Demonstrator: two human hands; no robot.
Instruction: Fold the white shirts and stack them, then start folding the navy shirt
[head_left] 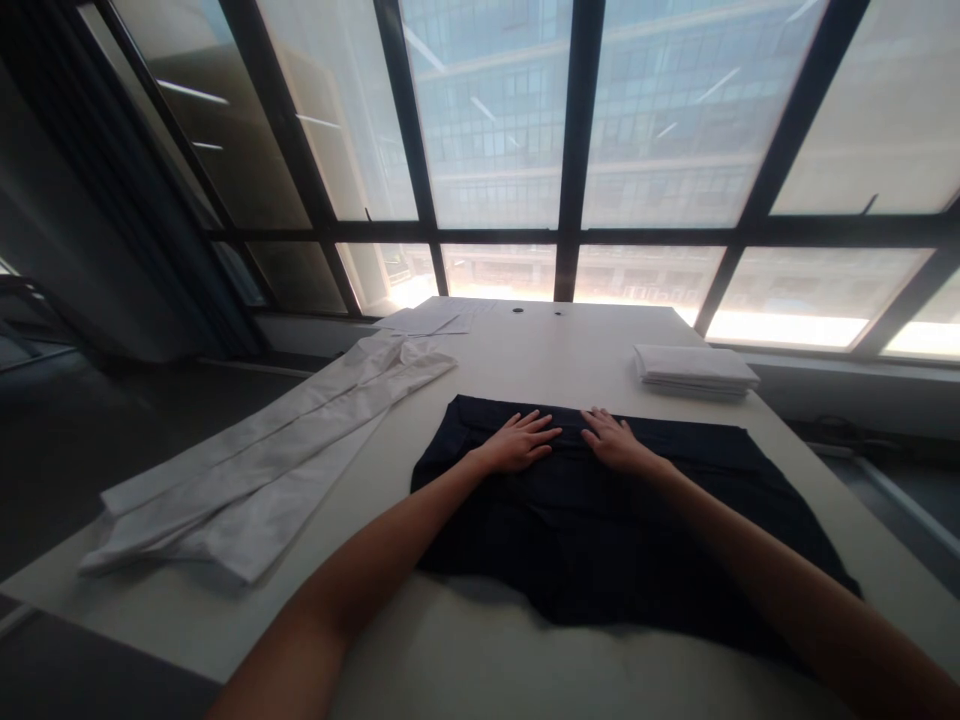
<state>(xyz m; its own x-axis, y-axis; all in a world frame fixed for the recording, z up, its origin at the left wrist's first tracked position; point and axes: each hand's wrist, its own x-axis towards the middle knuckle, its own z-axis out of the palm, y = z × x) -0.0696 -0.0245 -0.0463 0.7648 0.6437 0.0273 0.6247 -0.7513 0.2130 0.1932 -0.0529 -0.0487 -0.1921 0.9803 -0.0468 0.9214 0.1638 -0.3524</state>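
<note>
A dark navy cloth garment lies spread on the white table in front of me; its exact kind I cannot tell. Near its far edge my left hand rests on the fabric, palm down with fingers spread. My right hand lies just to the right of it, also flat on the cloth with its fingers apart. Neither hand grips anything. Parts of the garment are hidden under my hands and forearms.
White garments lie lengthwise along the table's left side, with paper sheets beyond them. A folded white stack sits at the right edge. The white table reaches toward large windows. A dark curtain hangs at left.
</note>
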